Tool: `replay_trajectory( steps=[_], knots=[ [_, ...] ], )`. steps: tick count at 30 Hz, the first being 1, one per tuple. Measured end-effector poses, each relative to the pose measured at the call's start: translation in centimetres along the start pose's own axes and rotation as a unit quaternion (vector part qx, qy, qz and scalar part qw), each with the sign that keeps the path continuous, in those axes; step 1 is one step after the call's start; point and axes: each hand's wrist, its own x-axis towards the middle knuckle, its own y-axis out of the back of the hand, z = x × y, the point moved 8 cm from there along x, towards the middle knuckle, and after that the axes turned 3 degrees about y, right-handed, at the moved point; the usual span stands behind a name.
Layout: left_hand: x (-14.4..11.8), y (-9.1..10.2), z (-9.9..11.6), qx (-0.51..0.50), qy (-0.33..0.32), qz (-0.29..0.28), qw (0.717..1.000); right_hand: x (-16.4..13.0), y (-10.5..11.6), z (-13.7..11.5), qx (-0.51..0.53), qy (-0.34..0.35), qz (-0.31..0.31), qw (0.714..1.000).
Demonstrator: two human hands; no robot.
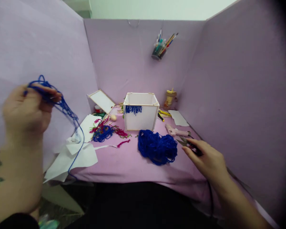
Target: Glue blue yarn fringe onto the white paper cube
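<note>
My left hand [30, 106] is raised at the left, its fingers closed around a bundle of blue yarn [68, 110]. One loose strand hangs from it to the table edge. At the right, my right hand [208, 159] grips a small dark-handled cutting tool [184, 141] with pointed grey blades, slightly apart. Between the hands lies a large tangled heap of blue yarn [157, 147], close to the tool's tip. Behind the heap stands a white open-topped box [141, 119] with wood-coloured edges. Short blue yarn strands [133, 109] line its upper front left.
Yarn scraps [103, 133] in blue, magenta and green lie left of the box, near white paper sheets [84, 159]. A white framed panel [102, 101] leans behind them. On the right are a pink glue gun [177, 131] and yellow-handled tools [165, 113]. Purple walls enclose three sides.
</note>
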Motion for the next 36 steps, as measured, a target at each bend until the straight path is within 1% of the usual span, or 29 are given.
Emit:
replay_trajectory(
  steps=[1,2,3,4,5,6,7,8,9,10,11,12,13,14,16,17,19,21,23,24,25,27,29,31,32,33,34,35,36],
  knots=[
    [0.2,-0.7,-1.1,0.02,0.006,-0.028,0.999,0.0,0.0,0.2,0.011,-0.007,0.001,1.0],
    [0.2,-1.6,-2.4,0.06,0.021,-0.074,0.995,-0.1,-0.1,0.4,0.023,-0.012,-0.001,1.0],
    [-0.1,-2.8,-4.1,0.118,0.046,-0.143,0.982,-0.1,-0.4,0.5,0.037,-0.017,-0.007,0.999],
    [-0.9,-3.9,-6.0,0.193,0.074,-0.222,0.953,-0.1,-0.6,0.7,0.051,-0.019,-0.013,0.998],
    [-2.1,-4.8,-7.9,0.265,0.104,-0.312,0.906,0.0,-0.8,0.9,0.065,-0.022,-0.019,0.997],
    [-3.6,-5.4,-9.8,0.322,0.132,-0.393,0.851,0.0,-1.0,1.1,0.077,-0.025,-0.022,0.996],
    [-4.9,-5.5,-11.2,0.368,0.154,-0.449,0.8,0.0,-1.2,1.3,0.087,-0.031,-0.026,0.995],
    [-5.8,-5.4,-12.1,0.404,0.166,-0.477,0.763,-0.1,-1.3,1.7,0.093,-0.042,-0.028,0.994],
    [-6.2,-5.3,-12.3,0.437,0.164,-0.474,0.747,-0.2,-1.4,2.1,0.098,-0.058,-0.03,0.993],
    [-6.3,-5.3,-12.0,0.467,0.146,-0.448,0.748,-0.3,-1.6,2.5,0.103,-0.074,-0.035,0.991],
    [-6.3,-5.5,-11.2,0.491,0.116,-0.414,0.757,-0.4,-1.8,2.8,0.11,-0.083,-0.044,0.989],
    [-6.7,-6.1,-10.2,0.504,0.081,-0.388,0.768,-0.4,-2.1,2.8,0.123,-0.08,-0.054,0.988],
    [-7.6,-7.1,-9.1,0.502,0.049,-0.38,0.776,-0.3,-2.5,2.6,0.139,-0.065,-0.064,0.986],
    [-9.0,-8.6,-8.2,0.484,0.028,-0.397,0.779,-0.2,-2.9,2.2,0.157,-0.045,-0.07,0.984],
    [-13.1,-12.6,-7.3,0.417,0.004,-0.488,0.767,0.3,-3.7,1.5,0.189,-0.004,-0.071,0.979],
    [-15.0,-14.7,-6.9,0.383,-0.014,-0.521,0.762,0.6,-4.2,1.2,0.199,0.011,-0.07,0.977],
    [-18.4,-18.9,-7.1,0.33,-0.052,-0.564,0.755,1.5,-5.8,0.8,0.213,0.024,-0.09,0.973],
    [-20.2,-22.6,-8.0,0.285,-0.083,-0.57,0.766,2.3,-7.9,0.6,0.227,0.015,-0.152,0.962],
    [-20.8,-25.7,-8.9,0.243,-0.127,-0.555,0.786,2.5,-10.1,0.6,0.239,-0.011,-0.233,0.942],
    [-21.0,-27.1,-9.3,0.226,-0.152,-0.558,0.784,2.4,-10.8,0.6,0.246,-0.024,-0.262,0.933],
    [-21.4,-28.3,-9.6,0.208,-0.173,-0.572,0.774,2.3,-11.2,0.6,0.253,-0.033,-0.279,0.926],
    [-22.4,-30.3,-10.3,0.184,-0.187,-0.623,0.737,2.4,-10.7,0.7,0.279,-0.037,-0.266,0.922],
    [-23.2,-31.8,-10.8,0.178,-0.168,-0.676,0.695,2.8,-9.0,0.7,0.31,-0.022,-0.212,0.927],
    [-23.5,-32.8,-10.9,0.185,-0.142,-0.706,0.669,3.4,-6.7,1.0,0.327,-0.005,-0.155,0.932],
    [-23.5,-33.1,-10.8,0.188,-0.132,-0.711,0.664,3.8,-5.5,1.3,0.326,-0.003,-0.126,0.937],
    [-23.2,-33.2,-10.4,0.187,-0.12,-0.71,0.668,4.3,-4.3,1.9,0.321,-0.009,-0.095,0.942],
    [-22.6,-33.1,-10.0,0.182,-0.102,-0.7,0.683,4.7,-3.1,2.6,0.314,-0.02,-0.06,0.947],
    [-21.7,-32.7,-9.6,0.173,-0.076,-0.683,0.706,5.1,-1.8,3.5,0.304,-0.034,-0.024,0.952],
    [-20.6,-32.0,-9.1,0.159,-0.044,-0.655,0.737,5.3,-0.7,4.4,0.292,-0.052,0.013,0.955]
  ],
)
